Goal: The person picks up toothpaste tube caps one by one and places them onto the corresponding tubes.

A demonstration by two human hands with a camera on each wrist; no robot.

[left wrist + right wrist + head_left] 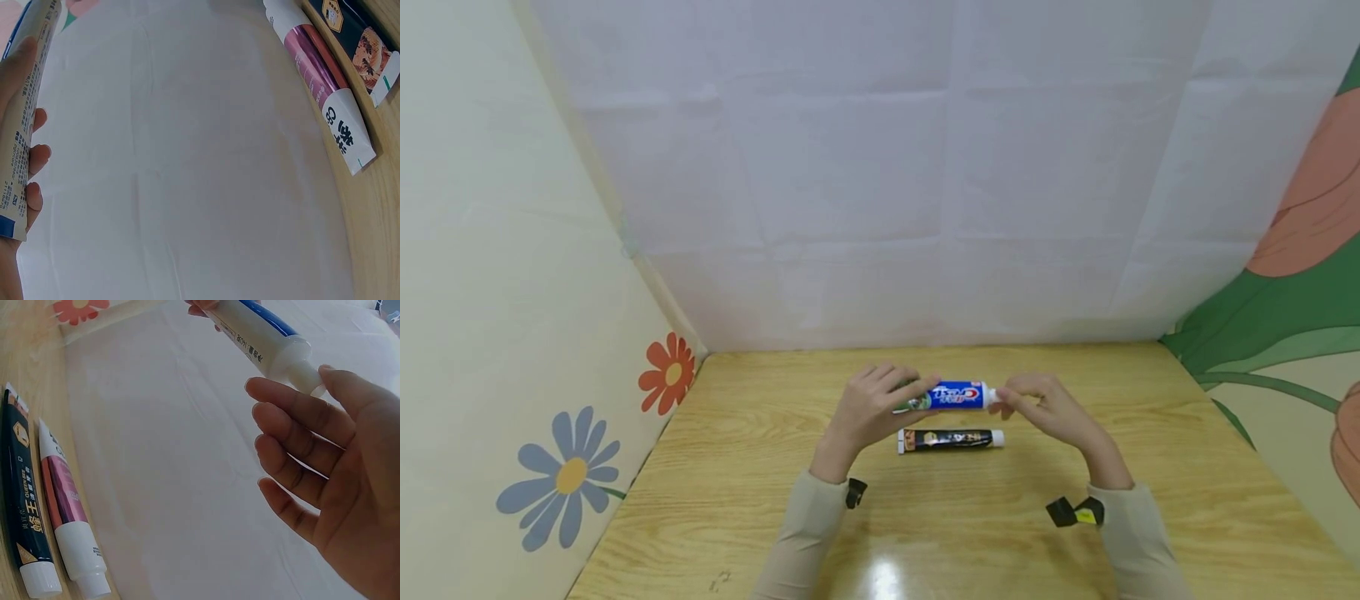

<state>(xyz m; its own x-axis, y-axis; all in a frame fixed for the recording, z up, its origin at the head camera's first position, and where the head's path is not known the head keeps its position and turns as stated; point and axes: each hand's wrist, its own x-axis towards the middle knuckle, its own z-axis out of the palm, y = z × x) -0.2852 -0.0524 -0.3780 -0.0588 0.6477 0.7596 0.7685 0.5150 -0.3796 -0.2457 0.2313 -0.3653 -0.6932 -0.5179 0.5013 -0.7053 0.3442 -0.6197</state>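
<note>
My left hand grips a blue toothpaste tube by its flat end and holds it level above the table, cap toward the right. At the other end, my right hand pinches the tube's white cap between thumb and index finger; its other fingers are loosely bent beside it. The tube's pale back, covered in small print, faces the left wrist view. Below the held tube lies a black toothpaste tube with a white cap. A pink and white toothpaste tube lies alongside the black one in both wrist views.
The wood-grain table runs back to a white cloth hanging behind it. A panel with painted flowers stands at the left, another with large leaves at the right. Dark straps sit at the wrists.
</note>
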